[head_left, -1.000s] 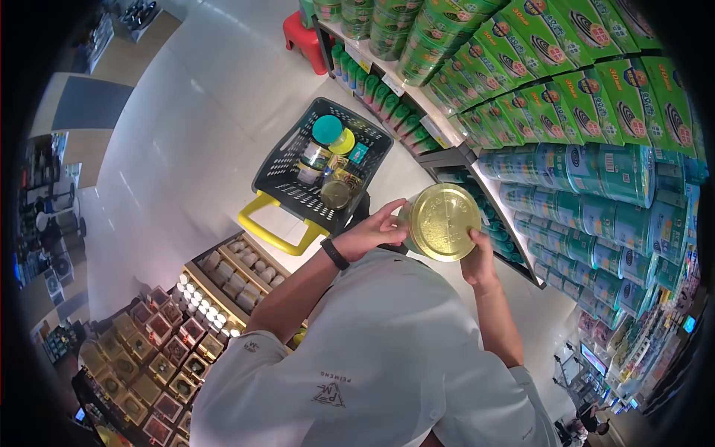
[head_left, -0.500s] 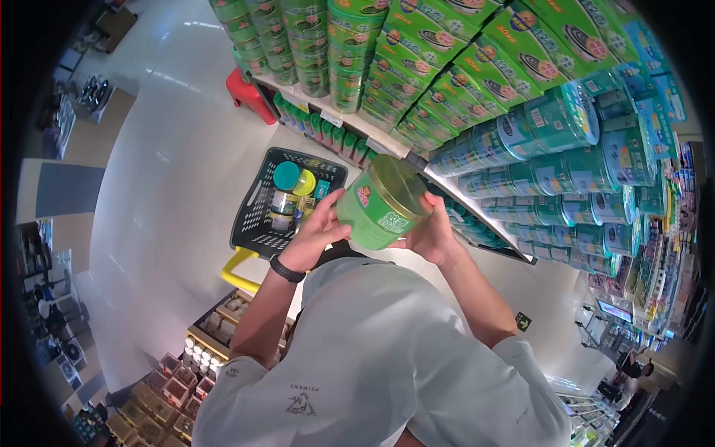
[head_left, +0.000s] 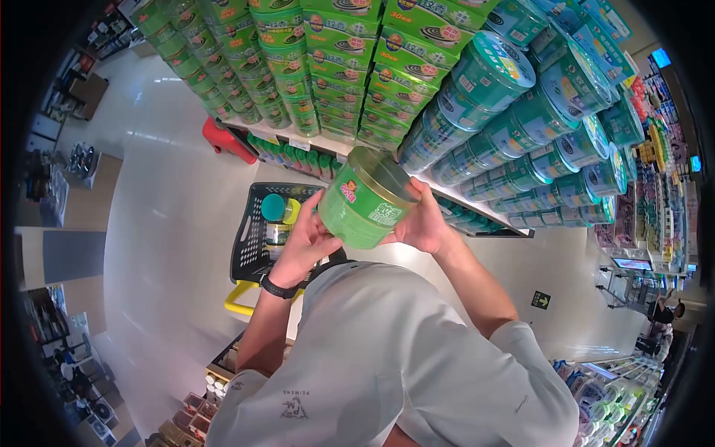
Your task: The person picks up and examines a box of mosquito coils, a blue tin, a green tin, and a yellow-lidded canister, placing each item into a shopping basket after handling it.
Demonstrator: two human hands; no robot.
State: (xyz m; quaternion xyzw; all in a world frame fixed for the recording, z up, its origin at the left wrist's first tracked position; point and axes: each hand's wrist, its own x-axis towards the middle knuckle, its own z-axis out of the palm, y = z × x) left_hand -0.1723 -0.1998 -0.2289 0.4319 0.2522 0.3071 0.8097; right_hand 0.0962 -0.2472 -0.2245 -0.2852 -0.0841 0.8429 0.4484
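A green cylindrical canister (head_left: 357,208) with a gold rim and a clear top is held tilted in front of my chest. My left hand (head_left: 304,240) grips its left side, thumb across the lower front. My right hand (head_left: 423,223) is wrapped round its right side, with some fingers hidden behind it. Below and left of the canister, a dark perforated basket (head_left: 242,246) with a yellow handle (head_left: 240,307) holds a teal-lidded item (head_left: 273,207), a yellow-lidded item (head_left: 292,210) and jars.
Shelves ahead carry stacked green tins (head_left: 283,59), green boxes (head_left: 417,37) and teal canisters (head_left: 514,156). A red stool (head_left: 227,140) stands by the shelf's left end. Boxed goods (head_left: 182,421) are at lower left. A person (head_left: 663,313) is far off at right.
The view has shifted, so the shelves appear further left and the basket slightly lower. Both hands still hold the canister, which sits slightly further left in view.
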